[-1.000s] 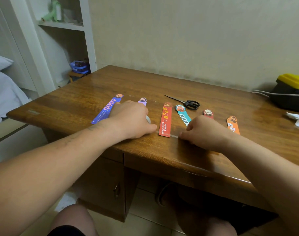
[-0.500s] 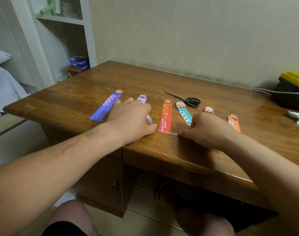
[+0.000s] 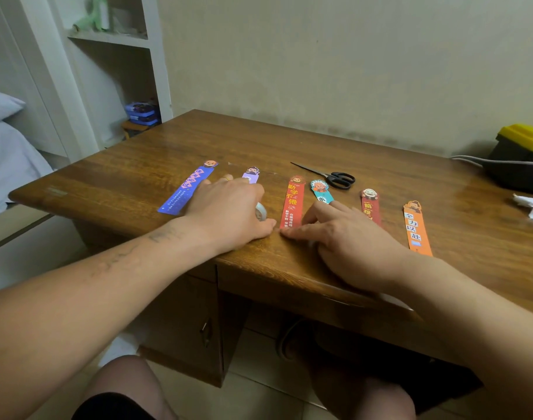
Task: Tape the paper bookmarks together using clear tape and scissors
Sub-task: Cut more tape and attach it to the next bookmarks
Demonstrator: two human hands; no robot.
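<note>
Your left hand point(image 3: 229, 213) lies on the worktop point(image 3: 320, 140) and curls round a small tape roll point(image 3: 260, 212). Only a bit of the white roll peeks out by your thumb. Your right hand point(image 3: 347, 237) lies flat with its fingers stretched out. Its pointing finger presses down at the near end of the red bookmark point(image 3: 292, 203), and your two hands almost touch there.

Six paper strips lie in a row, each with a little cartoon head at the far end. From the left they are:
- the blue bookmark point(image 3: 186, 189)
- the purple bookmark point(image 3: 251, 175), mostly under your left hand
- the red one
- the teal bookmark point(image 3: 321, 192), partly under your right hand
- the dark red bookmark point(image 3: 370, 206)
- the orange bookmark point(image 3: 415, 228)

Black scissors point(image 3: 335, 177) lie just past the teal one.
</note>
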